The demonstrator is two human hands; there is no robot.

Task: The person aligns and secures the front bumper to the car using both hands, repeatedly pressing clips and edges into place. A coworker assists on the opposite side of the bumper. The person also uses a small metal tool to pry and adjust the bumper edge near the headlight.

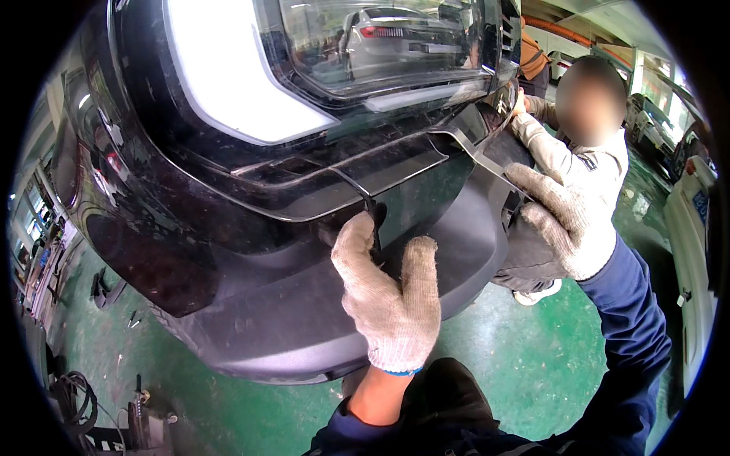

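The corner of a glossy black car body carries a large bumper (296, 323) with a matte dark lower part. My left hand (391, 304), in a knitted off-white glove, reaches up to it with index finger and thumb spread. Its index fingertip touches the edge of a dark opening below a vertical seam; the other fingers are hidden. To the right, my right hand (566, 216), gloved alike, closes finger and thumb on the end of a thin, bent grey trim strip (475, 152). This strip stands away from the bumper's upper edge and curves back to it.
A co-worker (582, 163) in a light top crouches at the right, hands on the car's far side. A white vehicle panel (688, 235) stands at the far right. Cables (76, 399) and tools lie lower left on the green floor (236, 414).
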